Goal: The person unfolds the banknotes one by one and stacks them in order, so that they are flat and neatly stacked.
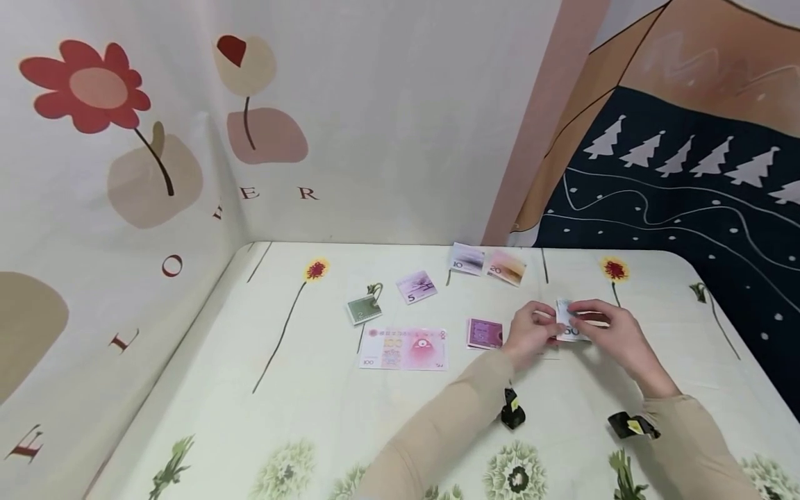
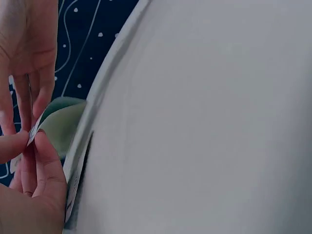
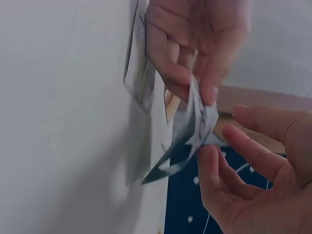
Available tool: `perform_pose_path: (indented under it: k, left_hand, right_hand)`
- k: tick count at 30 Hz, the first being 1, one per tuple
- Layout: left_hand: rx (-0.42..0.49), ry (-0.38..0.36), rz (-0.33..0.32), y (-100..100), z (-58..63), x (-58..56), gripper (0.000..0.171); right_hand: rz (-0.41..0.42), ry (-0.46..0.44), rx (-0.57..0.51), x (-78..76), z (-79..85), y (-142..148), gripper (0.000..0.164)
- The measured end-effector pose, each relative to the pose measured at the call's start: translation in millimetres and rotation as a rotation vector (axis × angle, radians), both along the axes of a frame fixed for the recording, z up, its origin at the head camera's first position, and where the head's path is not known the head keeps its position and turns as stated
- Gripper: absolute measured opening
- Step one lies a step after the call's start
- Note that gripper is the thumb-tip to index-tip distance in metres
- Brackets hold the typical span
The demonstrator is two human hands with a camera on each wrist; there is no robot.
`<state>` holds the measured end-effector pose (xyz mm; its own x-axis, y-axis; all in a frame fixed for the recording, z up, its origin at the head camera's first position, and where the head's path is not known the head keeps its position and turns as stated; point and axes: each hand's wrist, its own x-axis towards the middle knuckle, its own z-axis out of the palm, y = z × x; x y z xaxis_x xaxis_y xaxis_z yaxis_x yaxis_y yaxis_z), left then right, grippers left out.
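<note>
Between my hands is a small bundle of play banknotes (image 1: 564,316), its top one marked 50, raised above the table. My left hand (image 1: 528,333) pinches the near left edge between thumb and fingers. On the opposite side, my right hand (image 1: 615,333) has thumb and fingertips at the bundle's right edge. In the right wrist view, the bundle (image 3: 197,122) looks bent and layered, with a dark green face; a right fingertip (image 3: 209,151) meets its lower corner. The left wrist view shows a green banknote face (image 2: 63,126) beside the pinching left fingers (image 2: 48,161).
A purple stack (image 1: 484,334) lies left of my left hand. Farther left are a large pink 100 note (image 1: 403,348), a green 2 note (image 1: 364,310) and a purple 5 note (image 1: 416,287). The 10 note (image 1: 467,259) and 20 note (image 1: 506,268) lie near the table's back edge.
</note>
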<state>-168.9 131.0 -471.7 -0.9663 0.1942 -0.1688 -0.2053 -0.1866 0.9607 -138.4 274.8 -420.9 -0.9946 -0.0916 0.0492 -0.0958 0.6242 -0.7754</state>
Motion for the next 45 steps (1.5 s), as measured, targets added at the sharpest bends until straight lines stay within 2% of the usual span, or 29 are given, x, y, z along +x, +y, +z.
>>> perform_pose_path:
  k: [7, 12, 18, 23, 29, 32, 36, 42, 45]
  left_hand:
    - [0.028, 0.074, -0.075, -14, 8.5, 0.3, 0.015]
    - [0.063, 0.093, -0.105, -23, 10.2, -1.9, 0.018]
    - [0.008, 0.117, -0.146, -38, 12.0, -1.2, 0.017]
    - [-0.025, 0.155, -0.166, -51, 14.7, -1.3, 0.017]
    - [-0.020, 0.122, -0.109, -71, 14.4, -3.9, 0.018]
    - [-0.009, 0.105, -0.073, -82, 14.0, -5.1, 0.019]
    - [-0.026, 0.115, -0.037, -93, 16.7, -6.5, 0.018]
    - [-0.117, 0.135, -0.025, -111, 22.3, -7.3, 0.019]
    - [-0.192, 0.136, 0.006, -124, 24.3, -6.7, 0.019]
  right_hand:
    - [-0.016, 0.088, 0.006, -0.5, 3.1, -18, 0.036]
    - [-0.021, 0.096, -0.053, -1.5, 3.6, -25, 0.034]
    - [-0.018, 0.083, -0.102, -3.0, 1.2, -33, 0.031]
    - [-0.015, 0.073, -0.183, -3.7, -1.0, -42, 0.029]
    - [-0.048, 0.109, -0.250, -5.1, -3.8, -52, 0.034]
    - [-0.077, 0.136, -0.226, -6.3, -5.1, -57, 0.036]
    - [-0.097, 0.179, -0.171, -7.5, -6.1, -59, 0.029]
    - [-0.107, 0.220, -0.103, -7.9, -5.7, -60, 0.018]
    - [-0.118, 0.227, -0.076, -9.1, -5.2, -61, 0.017]
